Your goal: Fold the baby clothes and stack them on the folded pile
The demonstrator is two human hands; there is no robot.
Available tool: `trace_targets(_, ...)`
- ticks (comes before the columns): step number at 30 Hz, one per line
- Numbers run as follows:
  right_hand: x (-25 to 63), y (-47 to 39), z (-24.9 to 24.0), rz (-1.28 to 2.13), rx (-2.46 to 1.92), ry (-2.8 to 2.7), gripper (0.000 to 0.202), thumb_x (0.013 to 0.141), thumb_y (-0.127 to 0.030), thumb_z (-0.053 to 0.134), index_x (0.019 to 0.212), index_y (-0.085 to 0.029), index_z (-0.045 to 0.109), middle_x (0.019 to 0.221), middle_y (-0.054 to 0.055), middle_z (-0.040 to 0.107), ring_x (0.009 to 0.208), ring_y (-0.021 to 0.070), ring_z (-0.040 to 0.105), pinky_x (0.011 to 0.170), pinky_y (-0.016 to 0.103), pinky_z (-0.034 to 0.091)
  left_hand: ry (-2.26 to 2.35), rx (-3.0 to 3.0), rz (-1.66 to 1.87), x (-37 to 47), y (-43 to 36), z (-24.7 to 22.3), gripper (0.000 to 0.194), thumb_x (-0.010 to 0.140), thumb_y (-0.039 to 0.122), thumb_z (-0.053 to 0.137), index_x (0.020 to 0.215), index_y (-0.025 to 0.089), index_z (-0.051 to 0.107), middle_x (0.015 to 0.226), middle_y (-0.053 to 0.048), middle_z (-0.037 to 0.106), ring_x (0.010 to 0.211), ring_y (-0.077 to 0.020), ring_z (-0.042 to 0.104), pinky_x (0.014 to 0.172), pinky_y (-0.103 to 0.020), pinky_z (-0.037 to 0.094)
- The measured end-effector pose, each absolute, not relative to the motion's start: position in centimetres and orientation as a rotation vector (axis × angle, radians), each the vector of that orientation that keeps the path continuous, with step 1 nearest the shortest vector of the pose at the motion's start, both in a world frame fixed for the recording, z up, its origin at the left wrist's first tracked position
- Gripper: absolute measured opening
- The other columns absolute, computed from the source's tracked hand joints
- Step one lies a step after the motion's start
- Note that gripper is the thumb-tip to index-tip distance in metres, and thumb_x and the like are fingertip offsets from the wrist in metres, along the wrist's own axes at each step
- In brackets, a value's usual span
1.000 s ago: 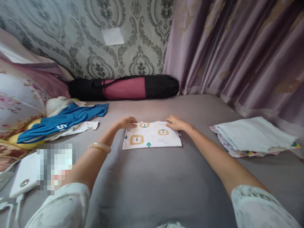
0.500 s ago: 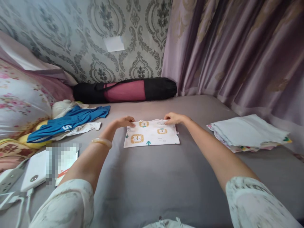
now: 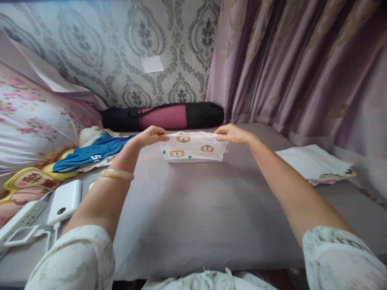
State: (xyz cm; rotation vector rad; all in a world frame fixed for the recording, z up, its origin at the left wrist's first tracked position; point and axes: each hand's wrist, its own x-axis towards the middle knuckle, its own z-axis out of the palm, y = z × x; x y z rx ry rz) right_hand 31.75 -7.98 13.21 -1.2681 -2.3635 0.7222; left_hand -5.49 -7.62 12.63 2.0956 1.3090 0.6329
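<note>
A folded white garment (image 3: pixel 193 147) with orange lion faces and green arrows hangs between my hands, lifted a little off the grey bed sheet (image 3: pixel 193 209). My left hand (image 3: pixel 152 136) pinches its upper left corner. At the upper right corner, my right hand (image 3: pixel 232 133) grips the fabric between thumb and fingers. The garment's lower edge tilts toward me, with a shadow under it. Whether it is a shirt or another piece of clothing, I cannot tell for sure.
To the right lies a stack of folded clothes (image 3: pixel 317 161). A black and pink rolled bag (image 3: pixel 163 117) rests along the wall. On the left are a blue garment (image 3: pixel 90 153), a floral pillow (image 3: pixel 33 112), a white power bank (image 3: pixel 65 201) and a power strip (image 3: pixel 27 217) with cables.
Both hands have raised the folded garment from the sheet and moved it slightly away from me. My view has shifted a little too.
</note>
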Motion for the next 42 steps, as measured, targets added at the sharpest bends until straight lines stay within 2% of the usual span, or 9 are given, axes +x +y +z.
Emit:
trace_targets(5,31.1,-9.7,10.9,0.15,-1.126,-2.31,0.032,0.085,-0.012,0.048,0.11,-0.016,0.067,0.107,0.007,0.07,0.097,0.0199,0.063,0.088,0.032,0.044,1.451,2.324,1.025,-5.8,-8.8,10.3,0.029,0.079,0.028,0.055,0.099,0.015,0.071,0.088,-0.005,0.072,0.078,-0.0172,0.064,0.074,-0.028,0.049)
trace_targets(11,30.8,-14.1,5.2,-0.122,-1.025,-2.505,0.034,0.092,-0.009,0.039,0.113,-0.017,0.065,0.111,0.01,0.069,0.102,0.0214,0.061,0.094,0.036,0.039,1.352,2.57,0.857,-6.5,-14.1,4.3,0.03,0.084,0.02,0.044,0.096,0.018,0.071,0.098,-0.007,0.074,0.091,-0.019,0.067,0.086,-0.032,0.048)
trace_targets(17,30.7,-18.9,1.6,-0.157,-1.023,-2.651,0.037,0.092,-0.006,0.039,0.116,-0.019,0.063,0.116,0.01,0.068,0.107,0.0204,0.059,0.097,0.036,0.038,1.373,2.65,0.7,-6.9,-19.1,-1.1,0.033,0.091,0.019,0.038,0.104,0.022,0.068,0.11,-0.006,0.072,0.103,-0.0186,0.065,0.097,-0.039,0.042)
trace_targets(22,30.9,-20.9,1.2,-0.005,-1.157,-2.722,0.047,0.086,-0.002,0.039,0.124,-0.02,0.061,0.13,0.009,0.06,0.116,0.0206,0.055,0.095,0.035,0.04,1.366,2.618,0.616,-7.2,-20.5,-1.8,0.042,0.08,0.01,0.039,0.109,0.022,0.067,0.122,-0.006,0.067,0.111,-0.0197,0.062,0.1,-0.041,0.041)
trace_targets(28,27.8,-20.0,3.3,0.15,-1.501,-2.613,0.033,0.088,-0.016,0.042,0.104,-0.021,0.07,0.116,0.008,0.068,0.109,0.0224,0.059,0.096,0.036,0.039,1.541,2.392,0.591,-4.9,-18.9,0.6,0.039,0.079,0.013,0.041,0.106,0.019,0.068,0.1,-0.005,0.073,0.084,-0.0182,0.067,0.087,-0.033,0.05)
trace_targets(30,25.6,-18.7,3.5,0.116,-1.522,-2.55,0.037,0.091,-0.018,0.037,0.111,-0.019,0.068,0.121,0.01,0.065,0.114,0.0227,0.057,0.1,0.036,0.037,1.635,2.392,0.588,-2.7,-17.7,0.9,0.04,0.084,0.016,0.039,0.113,0.018,0.066,0.108,-0.007,0.071,0.09,-0.0194,0.067,0.09,-0.034,0.049)
trace_targets(34,21.6,-16.2,2.3,0.074,-1.556,-2.473,0.049,0.095,-0.021,0.03,0.138,-0.009,0.047,0.147,0.015,0.044,0.138,0.0256,0.035,0.114,0.042,0.021,1.652,2.54,0.425,2.0,-15.3,0.3,0.045,0.093,0.023,0.035,0.135,0.019,0.05,0.143,-0.009,0.05,0.136,-0.0238,0.04,0.113,-0.045,0.03)
trace_targets(37,20.2,-14.8,0.7,0.146,-1.601,-2.509,0.055,0.095,-0.025,0.028,0.146,-0.006,0.036,0.154,0.014,0.032,0.144,0.0263,0.023,0.117,0.048,0.011,1.705,2.582,0.239,4.1,-14.3,-0.5,0.049,0.097,0.028,0.028,0.143,0.017,0.041,0.151,-0.01,0.04,0.144,-0.0249,0.026,0.117,-0.05,0.018)
trace_targets(42,20.3,-13.9,-1.4,0.209,-1.608,-2.547,0.058,0.094,-0.027,0.027,0.149,-0.006,0.031,0.155,0.012,0.03,0.144,0.0267,0.023,0.117,0.047,0.011,1.716,2.541,0.1,4.8,-13.9,-1.7,0.056,0.099,0.036,0.019,0.149,0.015,0.032,0.155,-0.01,0.032,0.144,-0.0267,0.024,0.117,-0.051,0.016)
